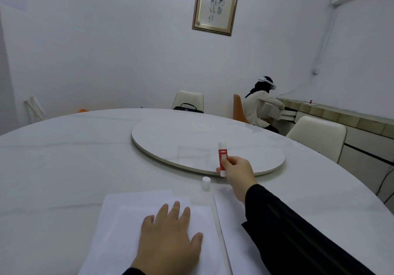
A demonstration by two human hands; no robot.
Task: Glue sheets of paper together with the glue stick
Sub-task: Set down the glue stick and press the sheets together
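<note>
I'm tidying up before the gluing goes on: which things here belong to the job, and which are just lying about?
For the job: glue stick in right hand; its cap; paper stack under left hand; second sheet.

Lying about: black bag, turntable.

Left hand (168,235): we lay it flat, palm down, fingers (177,208) spread.
Right hand (238,173): we reach forward, arm extended, fingers pinched closed.

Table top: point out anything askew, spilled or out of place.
Nothing spilled or damaged. The small white cap stands alone on the round white marble table, off the red-and-white glue stick held upright in the right hand. The left hand lies flat on slightly offset white paper sheets.
</note>
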